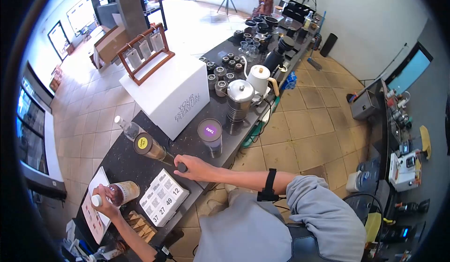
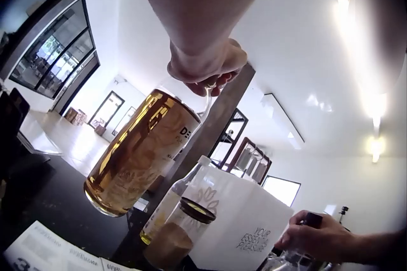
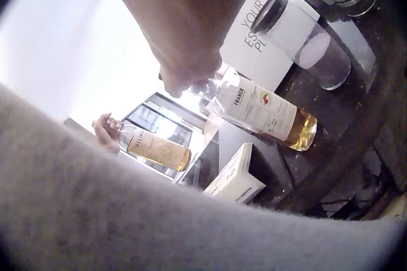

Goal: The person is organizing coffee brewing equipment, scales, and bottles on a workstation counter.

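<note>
My left hand grips the neck of a white-capped bottle with amber liquid, above the counter's left end. In the left wrist view that bottle hangs tilted from the left hand. The right hand holds a second bottle by its neck; from the head view only the black cap shows. In the right wrist view, below the right hand, this bottle has a pale label and a little amber liquid. Whether its base touches the counter I cannot tell.
Beside the right hand stand a yellow-labelled jar, a clear bottle and a purple-labelled jar. A white box is behind them. A numbered card stand lies between the hands. Kettle and metal pot stand farther back.
</note>
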`<state>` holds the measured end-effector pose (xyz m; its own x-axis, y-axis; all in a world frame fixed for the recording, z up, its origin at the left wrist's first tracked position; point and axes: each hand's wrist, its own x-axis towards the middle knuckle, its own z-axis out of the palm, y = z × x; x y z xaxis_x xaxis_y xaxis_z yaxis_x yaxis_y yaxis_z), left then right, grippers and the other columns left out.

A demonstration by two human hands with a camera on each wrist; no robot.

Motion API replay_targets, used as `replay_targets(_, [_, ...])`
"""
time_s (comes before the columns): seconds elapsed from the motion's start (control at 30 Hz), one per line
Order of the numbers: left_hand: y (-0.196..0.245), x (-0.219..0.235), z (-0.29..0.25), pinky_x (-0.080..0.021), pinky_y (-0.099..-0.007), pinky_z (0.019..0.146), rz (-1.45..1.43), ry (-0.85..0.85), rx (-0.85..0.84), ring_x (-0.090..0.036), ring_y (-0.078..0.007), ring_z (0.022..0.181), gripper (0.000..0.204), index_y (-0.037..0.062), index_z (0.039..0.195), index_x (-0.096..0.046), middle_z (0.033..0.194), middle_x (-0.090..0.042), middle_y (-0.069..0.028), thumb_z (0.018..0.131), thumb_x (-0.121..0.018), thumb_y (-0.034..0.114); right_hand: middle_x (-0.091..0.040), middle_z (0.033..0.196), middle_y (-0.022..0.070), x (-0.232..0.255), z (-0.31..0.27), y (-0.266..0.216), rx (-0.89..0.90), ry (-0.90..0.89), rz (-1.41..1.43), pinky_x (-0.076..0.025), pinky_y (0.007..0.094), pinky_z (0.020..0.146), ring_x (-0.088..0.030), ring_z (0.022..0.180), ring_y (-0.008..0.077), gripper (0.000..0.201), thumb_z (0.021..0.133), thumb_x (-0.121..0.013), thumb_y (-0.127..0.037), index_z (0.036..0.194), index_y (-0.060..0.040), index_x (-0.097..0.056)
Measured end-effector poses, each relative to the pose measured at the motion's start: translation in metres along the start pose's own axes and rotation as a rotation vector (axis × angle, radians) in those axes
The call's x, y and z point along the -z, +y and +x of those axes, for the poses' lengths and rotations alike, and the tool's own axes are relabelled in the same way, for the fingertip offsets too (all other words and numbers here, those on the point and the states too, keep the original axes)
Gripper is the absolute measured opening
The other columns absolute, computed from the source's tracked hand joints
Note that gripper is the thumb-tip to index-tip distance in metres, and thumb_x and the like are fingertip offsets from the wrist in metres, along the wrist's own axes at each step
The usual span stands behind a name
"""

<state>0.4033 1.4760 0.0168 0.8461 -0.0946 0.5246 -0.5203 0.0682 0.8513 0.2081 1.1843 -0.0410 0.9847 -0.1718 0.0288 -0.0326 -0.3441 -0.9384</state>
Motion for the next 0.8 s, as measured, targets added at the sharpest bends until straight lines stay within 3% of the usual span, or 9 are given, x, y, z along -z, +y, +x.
replay_targets(0.07, [-0.023, 0.001, 0.008, -0.031, -0.0227, 0.046, 0.000, 0.005, -0.018, -0.041, -0.0080, 0.045, 0.031, 0.0067, 0.063, -0.049, 0.053, -0.045, -0.0012, 0.092, -0.059, 0.004, -0.059, 0.099, 0.0174, -0.005, -0.002, 0.000, 0.175, 0.096, -0.158, -0.047, 0.0430, 0.081, -0.059, 0.095, 0.0350, 0.033, 0.085, -0.071, -0.020, 0.105, -0.0043, -0.049])
replay_targets(0.2, [-0.066, 0.005, 0.020, -0.029, -0.0227, 0.044, -0.040, 0.003, 0.086, -0.040, -0.0074, 0.045, 0.032, 0.0071, 0.062, -0.049, 0.053, -0.046, -0.0007, 0.091, -0.062, 0.004, -0.057, 0.100, 0.0131, -0.008, -0.002, 0.001, 0.190, 0.104, -0.274, -0.048, 0.0396, 0.079, -0.058, 0.092, 0.0306, 0.032, 0.087, -0.070, -0.023, 0.104, -0.0047, -0.050])
replay_targets(0.27, [-0.078, 0.005, 0.024, -0.030, -0.0229, 0.044, 0.028, 0.011, 0.084, -0.042, -0.0077, 0.046, 0.034, 0.0070, 0.060, -0.048, 0.053, -0.047, -0.0013, 0.091, -0.063, 0.005, -0.056, 0.106, 0.0179, -0.003, -0.003, -0.010, 0.053, 0.041, -0.315, -0.048, 0.0430, 0.089, -0.056, 0.105, 0.0375, 0.042, 0.082, -0.074, -0.024, 0.107, -0.0015, -0.050])
replay_targets(0.37, [-0.098, 0.010, 0.027, -0.031, -0.0234, 0.045, 0.039, -0.018, 0.140, -0.044, -0.0084, 0.046, 0.034, 0.0063, 0.060, -0.050, 0.053, -0.049, -0.0019, 0.091, -0.063, 0.006, -0.052, 0.108, 0.0191, 0.002, -0.008, -0.020, 0.093, 0.112, -0.549, -0.049, 0.0448, 0.090, -0.054, 0.108, 0.0390, 0.047, 0.080, -0.077, -0.026, 0.107, 0.0007, -0.050])
replay_targets(0.5, [-0.120, 0.007, 0.030, -0.032, -0.0241, 0.044, 0.004, 0.014, 0.167, -0.042, -0.0089, 0.046, 0.033, 0.0069, 0.062, -0.048, 0.053, -0.047, -0.0011, 0.092, -0.063, 0.006, -0.049, 0.109, 0.0199, 0.013, -0.006, -0.036, 0.016, 0.085, -0.687, -0.051, 0.0456, 0.087, -0.057, 0.104, 0.0392, 0.048, 0.078, -0.078, -0.025, 0.105, 0.0022, -0.050])
replay_targets(0.57, [-0.130, 0.007, 0.030, -0.032, -0.0240, 0.044, 0.001, 0.004, 0.168, -0.042, -0.0089, 0.046, 0.033, 0.0069, 0.062, -0.048, 0.053, -0.047, -0.0011, 0.092, -0.063, 0.006, -0.048, 0.102, 0.0171, 0.017, -0.004, -0.033, 0.005, 0.039, -0.765, -0.050, 0.0445, 0.079, -0.059, 0.094, 0.0360, 0.041, 0.080, -0.076, -0.024, 0.100, -0.0008, -0.049])
replay_targets(0.8, [-0.153, 0.006, 0.032, -0.036, -0.0246, 0.046, 0.016, 0.001, 0.195, -0.045, -0.0097, 0.046, 0.035, 0.0055, 0.059, -0.049, 0.052, -0.048, -0.0019, 0.091, -0.062, 0.006, -0.049, 0.100, 0.0168, 0.015, 0.002, -0.036, 0.052, 0.055, -0.777, -0.050, 0.0464, 0.075, -0.059, 0.091, 0.0367, 0.036, 0.079, -0.076, -0.019, 0.095, -0.0018, -0.048])
